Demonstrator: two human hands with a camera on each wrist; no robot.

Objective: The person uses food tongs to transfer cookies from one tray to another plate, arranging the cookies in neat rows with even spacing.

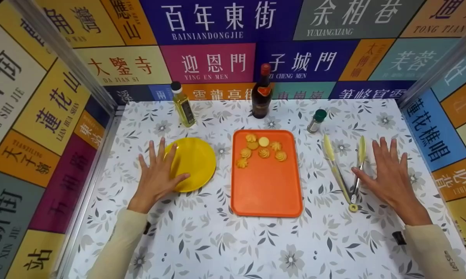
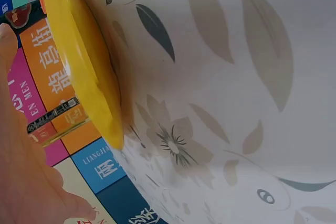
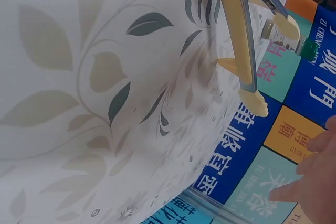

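Note:
My left hand (image 1: 155,176) is spread over the left edge of a yellow plate (image 1: 197,164), fingers straight and holding nothing. Beside a pair of tongs (image 1: 339,180) my right hand (image 1: 391,176) is spread too, its thumb overlapping one arm of the tongs in the head view. The tongs lie with their pale yellow tips apart and pointing away from me. Between the hands is an orange tray (image 1: 267,190) with several piped cookies (image 1: 263,153) grouped at its far end. In the left wrist view the plate (image 2: 86,61) appears edge-on beside the hand.
Behind the plate stands an oil bottle (image 1: 184,106) with a dark cap. A dark bottle (image 1: 262,97) with a red top is behind the tray. A green-capped spice jar (image 1: 316,122) stands beyond the tongs. Printed wall panels (image 1: 209,64) enclose the patterned tabletop (image 1: 233,248).

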